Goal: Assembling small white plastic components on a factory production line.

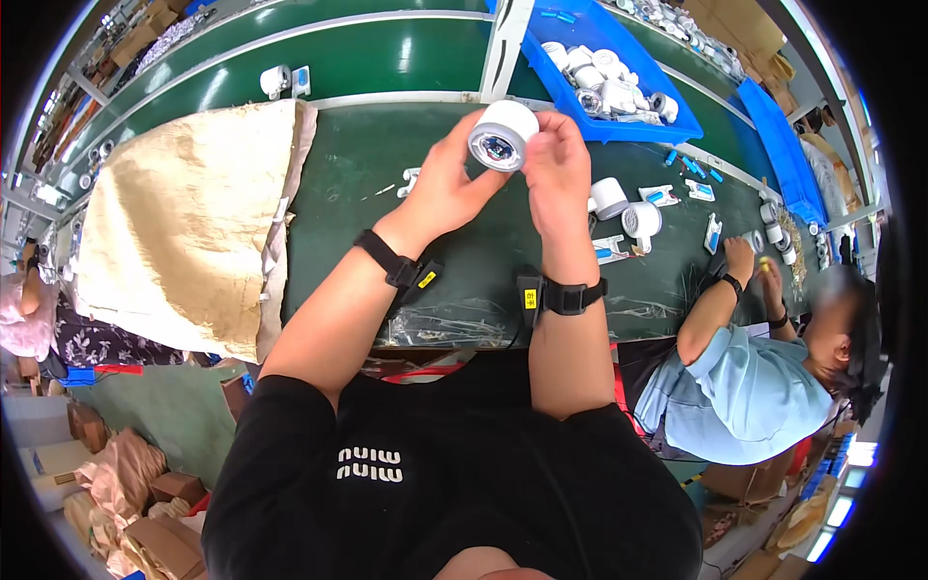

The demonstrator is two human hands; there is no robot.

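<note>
Above the green table [387,261], both my hands hold one white cylindrical housing [517,116]. Its grey-rimmed open end faces me, and a small round circuit part shows inside. My left hand [449,188] is closed round its left and lower side. On the other side, the thumb and fingers of my right hand [561,179] press against it. Two similar white housings [609,197] lie to the right of my right hand. Near them are white plastic pieces with blue cylindrical cells [659,195]. A small white part [410,181] sits beside my left wrist.
A blue bin [643,130] full of white housings stands at the far right. Brown paper [184,222] covers the table's left part. At right a co-worker in a light blue shirt [744,387] handles small parts. Clear plastic bags [440,327] lie along the near edge.
</note>
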